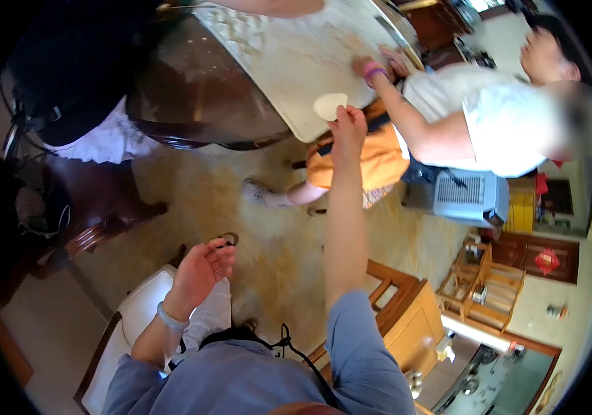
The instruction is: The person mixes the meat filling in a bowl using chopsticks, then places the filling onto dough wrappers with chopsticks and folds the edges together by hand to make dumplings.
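Observation:
My right arm reaches out to the near corner of a large pale board (282, 76). My right hand (348, 131) pinches the edge of a thin, round, whitish dough wrapper (329, 106), which is over the board's corner; I cannot tell whether it touches the surface. Lower and to the left, my left hand (202, 273) hangs in the air, palm up, fingers loosely bent and apart, holding nothing. A pale bangle (171, 317) circles that wrist. Small whitish dough pieces (241, 31) lie at the board's far left, and flour marks its surface.
The board rests on a dark round table (199, 90). A person in white (441, 104) sits right, with hands on the board. Another person in black (81, 62) is at left. A white-cushioned chair (147, 297), wooden chair (407, 318) and grey air cooler (469, 194) stand around.

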Demonstrator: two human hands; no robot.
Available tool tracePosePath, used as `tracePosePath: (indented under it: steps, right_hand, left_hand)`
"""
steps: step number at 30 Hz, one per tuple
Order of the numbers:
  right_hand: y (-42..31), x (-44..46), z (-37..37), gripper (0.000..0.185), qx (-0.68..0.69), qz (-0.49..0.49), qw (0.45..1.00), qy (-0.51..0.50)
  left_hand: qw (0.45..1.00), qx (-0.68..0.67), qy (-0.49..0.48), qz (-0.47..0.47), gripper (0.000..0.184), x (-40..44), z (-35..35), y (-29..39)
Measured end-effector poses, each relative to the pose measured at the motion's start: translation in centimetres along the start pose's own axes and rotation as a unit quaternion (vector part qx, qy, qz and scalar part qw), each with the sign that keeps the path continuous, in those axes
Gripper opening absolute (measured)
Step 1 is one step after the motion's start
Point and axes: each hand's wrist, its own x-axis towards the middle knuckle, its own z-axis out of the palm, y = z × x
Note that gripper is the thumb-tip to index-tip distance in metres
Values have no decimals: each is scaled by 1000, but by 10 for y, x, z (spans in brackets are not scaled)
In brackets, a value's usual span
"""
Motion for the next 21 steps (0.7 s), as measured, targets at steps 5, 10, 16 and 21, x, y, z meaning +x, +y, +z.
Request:
tracePosePath:
  steps: [5, 10, 16, 21]
  right_hand:
    - [-29, -141, -78, 17, 112, 91, 990, 3]
    - [-38, -317, -170, 15, 119, 149, 980, 51]
    - [-63, -489, -243, 9, 179, 59, 960, 207]
    - [-54, -605, -260, 10, 176, -43, 929, 324]
  left_hand:
    - [995, 45, -63, -61, 43, 25, 20, -50]
    - [959, 66, -213, -174, 46, 28, 45, -138]
    - [901, 160, -266, -303, 33, -26, 41, -265]
    - [812, 225, -313, -437, 34, -90, 16, -338]
